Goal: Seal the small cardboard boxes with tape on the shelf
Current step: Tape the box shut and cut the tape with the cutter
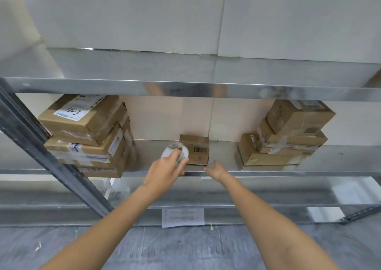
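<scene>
Metal shelving (268, 173) fills the frame, backed by a pale wall, with a grey floor along the bottom edge. On the middle shelf, three groups of cardboard boxes are seen. At centre frame one small box (195, 149) stands alone against the wall, a barcode on its near face; a glossy film seems to lie over its top, though whether its flaps are fully taped cannot be told. At left of the frame a stack of boxes (86, 133) is piled up, shipping labels and clear tape showing on several. At right of the frame another stack (288, 133) is set, also with shiny tape across its seams.

A roll of tape (175, 152) is gripped by the left hand (165, 171), fingers curled round it, and held just in front of the lone box's left side; contact with the box cannot be confirmed. The right hand (216, 169) is stretched out over the shelf's front edge with fingers spread and nothing held, near the box's lower right corner but apart from it.

Judged from this, the side stacks look largely sealed, and the centre box appears to be the one in hand. No strip is seen drawn off the roll, so pulling, laying and pressing the tape appear to remain. A sheet of paper (183, 217) is fixed lower down, below centre.
</scene>
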Tool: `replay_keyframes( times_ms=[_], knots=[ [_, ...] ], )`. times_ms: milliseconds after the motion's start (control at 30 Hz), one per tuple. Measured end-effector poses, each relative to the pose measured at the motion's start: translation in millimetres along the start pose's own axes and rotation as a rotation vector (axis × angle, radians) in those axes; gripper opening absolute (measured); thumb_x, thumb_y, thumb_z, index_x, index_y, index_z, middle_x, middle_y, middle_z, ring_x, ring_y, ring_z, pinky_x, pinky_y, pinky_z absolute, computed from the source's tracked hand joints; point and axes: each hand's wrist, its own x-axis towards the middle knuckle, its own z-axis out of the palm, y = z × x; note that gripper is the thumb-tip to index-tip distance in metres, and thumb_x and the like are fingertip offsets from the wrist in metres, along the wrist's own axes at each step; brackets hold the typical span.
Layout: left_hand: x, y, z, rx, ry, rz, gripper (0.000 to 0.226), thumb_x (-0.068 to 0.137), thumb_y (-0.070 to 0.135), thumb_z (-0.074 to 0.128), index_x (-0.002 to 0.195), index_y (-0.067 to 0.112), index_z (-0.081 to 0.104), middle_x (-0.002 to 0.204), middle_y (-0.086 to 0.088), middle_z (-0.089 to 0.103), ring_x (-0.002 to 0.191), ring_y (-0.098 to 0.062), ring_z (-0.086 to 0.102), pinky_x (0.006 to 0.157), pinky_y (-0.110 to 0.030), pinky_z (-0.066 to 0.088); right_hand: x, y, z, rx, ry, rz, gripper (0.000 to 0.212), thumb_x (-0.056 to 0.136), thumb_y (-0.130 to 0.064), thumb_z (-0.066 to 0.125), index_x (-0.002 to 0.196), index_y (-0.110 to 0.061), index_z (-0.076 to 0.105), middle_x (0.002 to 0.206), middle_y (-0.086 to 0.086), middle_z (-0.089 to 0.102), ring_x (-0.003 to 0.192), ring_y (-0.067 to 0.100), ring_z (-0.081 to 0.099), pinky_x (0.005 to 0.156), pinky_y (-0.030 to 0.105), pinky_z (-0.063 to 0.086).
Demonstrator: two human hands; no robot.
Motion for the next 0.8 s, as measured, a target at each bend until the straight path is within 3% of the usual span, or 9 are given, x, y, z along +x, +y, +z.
replay_keyframes(
  times_ms=[100,200,300,367,467,533,633,700,800],
  knots=[
    [7,-33,24,-0.272,-0.037,-0.412,0.020,0.101,0.036,0.046,0.103,0.016,0.046,0.070,0.012,0.069,0.087,-0.023,0.068,0.077,-0.035,0.051,8,4,-2,0.018,0.027,-0.008,0.065,0.101,-0.029,0.048,0.152,-0.005,0.017,0.157,0.014,0.024,0.143,0.032,0.027,0.114,0.037,0.026],
    [24,-56,37,-0.492,0.025,-0.702,0.015,0.101,0.025,0.050,0.098,0.011,0.049,0.084,-0.007,0.072,0.093,-0.025,0.071,0.087,-0.041,0.053,15,0,-2,0.074,0.063,-0.024,0.061,0.101,-0.029,0.047,0.151,-0.006,0.021,0.156,0.013,0.027,0.142,0.031,0.029,0.113,0.035,0.026],
    [44,-56,45,-0.707,0.064,-0.954,0.015,0.099,0.011,0.049,0.085,0.012,0.049,0.102,-0.013,0.066,0.096,-0.024,0.063,0.074,-0.030,0.048,21,-11,-1,0.168,0.085,-0.038,0.057,0.102,-0.029,0.046,0.151,-0.008,0.025,0.155,0.012,0.031,0.141,0.031,0.033,0.112,0.036,0.028],
    [57,-54,46,-0.747,0.045,-1.016,0.005,0.098,0.007,0.050,0.093,0.008,0.053,0.100,-0.011,0.061,0.087,-0.021,0.056,0.058,-0.021,0.038,28,-19,0,0.232,0.095,-0.039,0.056,0.102,-0.029,0.045,0.150,-0.009,0.026,0.154,0.013,0.033,0.139,0.032,0.035,0.111,0.035,0.030],
    [72,-60,56,-0.765,-0.015,-1.049,0.003,0.096,0.006,0.052,0.098,0.004,0.051,0.092,-0.012,0.058,0.076,-0.019,0.053,0.053,-0.022,0.037,38,-28,-3,0.288,0.103,-0.019,0.055,0.102,-0.029,0.046,0.149,-0.008,0.028,0.153,0.013,0.034,0.137,0.032,0.038,0.109,0.033,0.032],
    [78,-65,61,-0.762,-0.070,-1.057,0.018,0.098,0.010,0.051,0.111,-0.002,0.052,0.100,-0.015,0.059,0.086,-0.022,0.054,0.070,-0.022,0.042,42,-34,-5,0.305,0.097,-0.003,0.057,0.102,-0.030,0.046,0.150,-0.008,0.026,0.154,0.013,0.033,0.138,0.032,0.036,0.109,0.033,0.031],
    [84,-68,66,-0.756,-0.190,-1.057,0.044,0.100,0.019,0.049,0.137,-0.003,0.039,0.130,-0.018,0.053,0.116,-0.030,0.051,0.098,-0.035,0.040,47,-40,-11,0.321,0.078,0.011,0.061,0.101,-0.032,0.047,0.151,-0.009,0.022,0.155,0.012,0.031,0.139,0.031,0.034,0.110,0.034,0.030],
    [85,-68,68,-0.763,-0.250,-1.042,0.047,0.100,0.020,0.050,0.140,-0.003,0.037,0.137,-0.018,0.049,0.126,-0.032,0.046,0.103,-0.038,0.037,50,-42,-14,0.356,0.048,0.038,0.062,0.100,-0.036,0.047,0.152,-0.011,0.022,0.155,0.010,0.031,0.137,0.031,0.037,0.110,0.036,0.036],
    [85,-68,67,-0.768,-0.297,-1.049,0.045,0.100,0.019,0.050,0.137,-0.002,0.037,0.136,-0.017,0.049,0.123,-0.031,0.047,0.101,-0.037,0.037,49,-44,-15,0.416,-0.009,0.097,0.055,0.100,-0.041,0.045,0.146,-0.014,0.033,0.147,0.008,0.041,0.128,0.031,0.045,0.100,0.038,0.044]
  ],
)
